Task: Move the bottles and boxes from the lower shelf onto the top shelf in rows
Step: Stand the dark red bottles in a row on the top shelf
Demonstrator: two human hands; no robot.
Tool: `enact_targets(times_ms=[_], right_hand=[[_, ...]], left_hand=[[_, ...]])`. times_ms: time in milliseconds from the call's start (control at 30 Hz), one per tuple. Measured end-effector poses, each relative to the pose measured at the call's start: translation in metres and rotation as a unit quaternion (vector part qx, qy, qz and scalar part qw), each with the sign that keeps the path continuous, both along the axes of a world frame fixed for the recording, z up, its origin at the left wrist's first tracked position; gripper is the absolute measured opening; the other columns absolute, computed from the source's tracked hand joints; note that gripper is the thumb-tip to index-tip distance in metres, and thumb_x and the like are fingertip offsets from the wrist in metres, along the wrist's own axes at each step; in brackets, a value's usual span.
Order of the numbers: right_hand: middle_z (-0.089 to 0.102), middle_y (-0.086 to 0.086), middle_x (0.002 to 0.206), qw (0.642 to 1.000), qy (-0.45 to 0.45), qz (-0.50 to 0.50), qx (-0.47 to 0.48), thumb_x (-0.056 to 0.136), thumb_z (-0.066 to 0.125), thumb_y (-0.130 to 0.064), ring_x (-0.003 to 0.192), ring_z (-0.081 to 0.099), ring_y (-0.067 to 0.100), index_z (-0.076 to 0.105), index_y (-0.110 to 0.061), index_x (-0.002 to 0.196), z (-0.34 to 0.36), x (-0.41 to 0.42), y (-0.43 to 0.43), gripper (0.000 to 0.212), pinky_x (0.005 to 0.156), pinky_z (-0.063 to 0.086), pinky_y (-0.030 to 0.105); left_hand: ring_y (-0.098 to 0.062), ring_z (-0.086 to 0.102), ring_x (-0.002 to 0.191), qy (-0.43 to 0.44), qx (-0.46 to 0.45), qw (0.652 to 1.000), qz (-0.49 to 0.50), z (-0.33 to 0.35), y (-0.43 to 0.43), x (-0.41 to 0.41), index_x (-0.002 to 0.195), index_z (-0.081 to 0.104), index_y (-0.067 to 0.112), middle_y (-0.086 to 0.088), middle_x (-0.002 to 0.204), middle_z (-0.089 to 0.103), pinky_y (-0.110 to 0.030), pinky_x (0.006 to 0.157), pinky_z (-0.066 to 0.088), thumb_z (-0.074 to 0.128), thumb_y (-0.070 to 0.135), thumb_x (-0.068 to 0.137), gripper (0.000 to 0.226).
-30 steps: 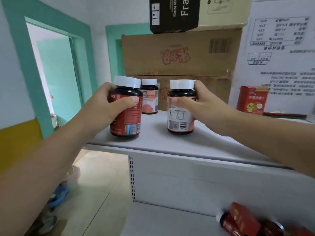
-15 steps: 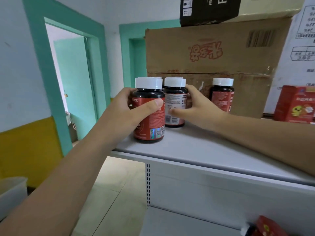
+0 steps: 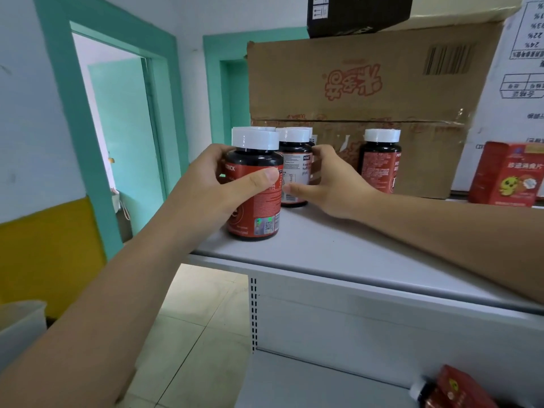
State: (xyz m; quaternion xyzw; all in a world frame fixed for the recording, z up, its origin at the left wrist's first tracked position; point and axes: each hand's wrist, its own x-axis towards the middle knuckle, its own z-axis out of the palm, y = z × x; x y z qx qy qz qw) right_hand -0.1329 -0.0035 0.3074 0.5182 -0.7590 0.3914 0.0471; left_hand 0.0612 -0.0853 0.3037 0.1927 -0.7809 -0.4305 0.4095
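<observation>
Both hands' fingers wrap upright bottles, left (image 3: 206,184) front bottle (image 3: 254,198), right (image 3: 335,187) second bottle (image 3: 295,172), cardboard carton (image 3: 368,83) close behind.

Bright, even daylight enters from the open doorway (image 3: 117,136) at nine o'clock. Shadows under the top shelf (image 3: 368,254) are soft. Wide-angle distortion bends lines towards the edges; the nearest forearm at seven o'clock is slightly soft.
</observation>
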Motion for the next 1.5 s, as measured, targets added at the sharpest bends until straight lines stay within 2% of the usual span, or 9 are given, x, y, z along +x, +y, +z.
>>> enact_targets(times_ms=[133, 267, 367, 600, 833, 1067, 1267, 1367, 1500], right_hand=[[0.062, -0.002, 0.117, 0.998, -0.002, -0.001, 0.066, 0.082, 0.073, -0.044, 0.103, 0.062, 0.015, 0.029, -0.012, 0.139, 0.004, 0.006, 0.011, 0.079, 0.089, 0.053, 0.032], [0.06, -0.011, 0.107, 0.985, 0.052, 0.018, 0.164, 0.089, 0.066, -0.033, 0.096, 0.059, 0.007, 0.05, -0.027, 0.119, 0.022, 0.004, 0.049, 0.035, 0.083, 0.048, 0.019], [0.057, -0.006, 0.121, 0.977, 0.062, 0.011, 0.206, 0.087, 0.068, -0.036, 0.109, 0.056, 0.012, 0.046, -0.023, 0.135, 0.028, -0.011, 0.089, 0.054, 0.092, 0.044, 0.023], [0.048, -0.013, 0.142, 0.958, 0.053, 0.013, 0.28, 0.083, 0.06, -0.057, 0.126, 0.048, 0.007, 0.04, -0.032, 0.144, 0.022, -0.05, 0.175, 0.068, 0.109, 0.038, 0.03], [0.043, -0.019, 0.144, 0.953, 0.106, -0.028, 0.283, 0.083, 0.045, -0.066, 0.129, 0.038, 0.0, 0.045, -0.034, 0.141, 0.012, -0.086, 0.228, 0.066, 0.107, 0.024, 0.017], [0.036, -0.019, 0.148, 0.956, 0.111, 0.013, 0.271, 0.078, 0.032, -0.072, 0.134, 0.033, 0.0, 0.04, -0.034, 0.144, 0.0, -0.102, 0.232, 0.077, 0.113, 0.023, 0.022], [0.036, -0.02, 0.146, 0.957, 0.107, 0.016, 0.269, 0.09, 0.042, -0.061, 0.133, 0.033, 0.001, 0.039, -0.035, 0.144, -0.002, -0.108, 0.231, 0.06, 0.113, 0.024, 0.024], [0.036, -0.02, 0.146, 0.956, 0.11, 0.015, 0.27, 0.089, 0.042, -0.062, 0.134, 0.033, 0.002, 0.04, -0.035, 0.144, -0.001, -0.109, 0.23, 0.061, 0.114, 0.025, 0.027], [0.037, -0.02, 0.144, 0.959, 0.106, 0.019, 0.264, 0.089, 0.043, -0.062, 0.133, 0.034, 0.003, 0.041, -0.036, 0.143, -0.003, -0.109, 0.23, 0.06, 0.115, 0.026, 0.03]], left_hand=[[-0.006, 0.065, 0.1, 0.001, 0.023, 1.0, -0.01, 0.006, 0.004, 0.001, 0.109, 0.06, 0.032, 0.012, 0.105, 0.069, -0.034, 0.093, 0.052, 0.074, 0.053, 0.059, 0.056], [-0.014, 0.067, 0.103, -0.042, 0.021, 0.998, -0.036, 0.02, 0.015, -0.011, 0.112, 0.062, 0.025, 0.003, 0.108, 0.07, -0.044, 0.096, 0.052, 0.079, 0.047, 0.056, 0.063], [-0.014, 0.067, 0.104, -0.082, 0.023, 0.994, -0.067, 0.032, 0.029, -0.028, 0.114, 0.063, 0.028, 0.006, 0.108, 0.072, -0.043, 0.092, 0.053, 0.08, 0.05, 0.049, 0.071], [-0.012, 0.068, 0.103, -0.125, 0.018, 0.983, -0.131, 0.053, 0.074, -0.094, 0.12, 0.062, 0.025, 0.005, 0.109, 0.073, -0.033, 0.082, 0.054, 0.082, 0.035, 0.064, 0.06], [-0.014, 0.066, 0.102, -0.141, -0.063, 0.981, -0.121, 0.078, 0.106, -0.16, 0.122, 0.056, 0.026, 0.005, 0.11, 0.068, -0.037, 0.091, 0.052, 0.082, 0.046, 0.065, 0.066], [-0.011, 0.059, 0.09, -0.177, -0.29, 0.939, -0.05, 0.076, 0.118, -0.202, 0.105, 0.058, 0.026, 0.009, 0.1, 0.061, -0.029, 0.068, 0.047, 0.079, 0.055, 0.064, 0.055], [-0.021, 0.04, 0.119, -0.203, -0.404, 0.892, -0.023, 0.069, 0.103, -0.216, 0.124, 0.047, 0.041, 0.005, 0.12, 0.056, -0.034, 0.089, 0.028, 0.067, 0.072, 0.066, 0.069], [-0.022, 0.034, 0.121, -0.212, -0.431, 0.877, -0.006, 0.069, 0.097, -0.217, 0.117, 0.05, 0.049, 0.005, 0.118, 0.052, -0.034, 0.09, 0.024, 0.059, 0.08, 0.064, 0.062], [-0.015, 0.027, 0.118, -0.179, -0.457, 0.871, 0.027, 0.064, 0.098, -0.221, 0.117, 0.056, 0.042, 0.007, 0.11, 0.045, -0.035, 0.097, 0.023, 0.061, 0.074, 0.07, 0.058]])
